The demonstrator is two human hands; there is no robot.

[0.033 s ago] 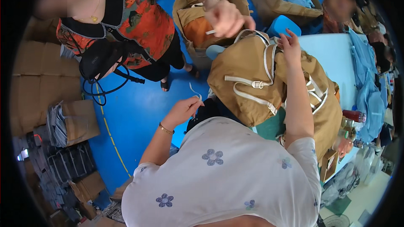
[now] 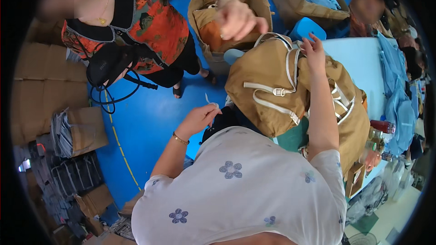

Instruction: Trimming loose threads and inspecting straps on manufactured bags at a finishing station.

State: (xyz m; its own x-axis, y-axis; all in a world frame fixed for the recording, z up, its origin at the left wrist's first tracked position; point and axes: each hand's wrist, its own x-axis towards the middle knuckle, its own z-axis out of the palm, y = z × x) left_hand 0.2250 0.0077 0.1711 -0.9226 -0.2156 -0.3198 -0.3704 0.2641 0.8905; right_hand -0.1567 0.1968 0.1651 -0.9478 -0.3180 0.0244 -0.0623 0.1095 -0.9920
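Observation:
My left hand (image 2: 200, 120) is closed in a pinch on a thin white strip (image 2: 208, 99), whose loose end sticks up. On the table to the right lies a tan fabric backpack (image 2: 261, 70) with white straps and a buckle (image 2: 279, 91). My right hand (image 2: 314, 54) is at the backpack's far upper edge, beside a white strap, fingers apart; whether it touches the strap I cannot tell. More tan backpacks (image 2: 352, 134) lie under and beside my right forearm. Across from me, another person's hand (image 2: 238, 20), blurred, hovers over the near backpack's top.
A carton (image 2: 272, 16) with tan and orange goods stands on the blue floor beyond the backpack. Another carton (image 2: 313, 16) holds light blue cloth. A blue stool-like object (image 2: 308, 28) is at the table's far end. Bottles (image 2: 381, 126) line the right side; stacked boxes (image 2: 45, 79) stand left.
The other person's hand has shifted slightly, and the small white piece at its fingers no longer shows. The strip's loose end in my left hand has moved a little. My hands stay nearly in place.

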